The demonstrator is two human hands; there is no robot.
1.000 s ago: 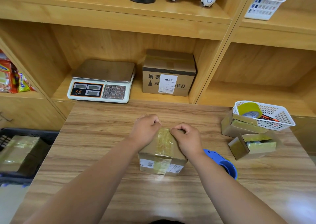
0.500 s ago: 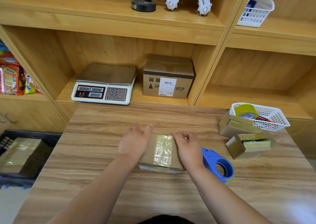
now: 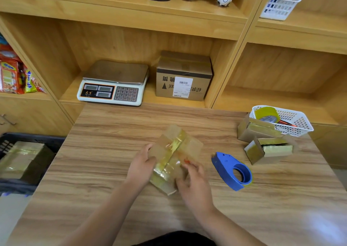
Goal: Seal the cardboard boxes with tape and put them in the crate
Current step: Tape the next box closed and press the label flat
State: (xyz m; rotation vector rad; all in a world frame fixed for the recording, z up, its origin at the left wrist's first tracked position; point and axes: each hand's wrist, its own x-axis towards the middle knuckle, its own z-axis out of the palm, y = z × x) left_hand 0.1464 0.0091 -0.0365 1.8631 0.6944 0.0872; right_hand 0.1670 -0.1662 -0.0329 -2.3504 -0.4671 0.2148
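A small cardboard box (image 3: pixel 189 148) with a strip of shiny tape along its top sits skewed at the table's middle. My left hand (image 3: pixel 141 166) grips its left side. My right hand (image 3: pixel 195 182) holds its near right corner, fingers blurred by motion. A blue tape dispenser (image 3: pixel 232 170) lies on the table to the right. Two small boxes with open flaps, one (image 3: pixel 251 131) behind the other (image 3: pixel 270 150), stand at the far right. The dark crate (image 3: pixel 11 184) at the left edge, below table level, holds a taped box (image 3: pixel 20 157).
A white basket (image 3: pixel 298 122) with a tape roll (image 3: pixel 266 114) stands at the back right. On the shelf behind are a scale (image 3: pixel 112 84) and a larger labelled carton (image 3: pixel 184 77). Snack packets (image 3: pixel 15 73) fill the left shelf.
The box has turned from square-on to a diagonal position and shifted slightly right. My hands moved from pressing its top to holding its left side and near right corner.
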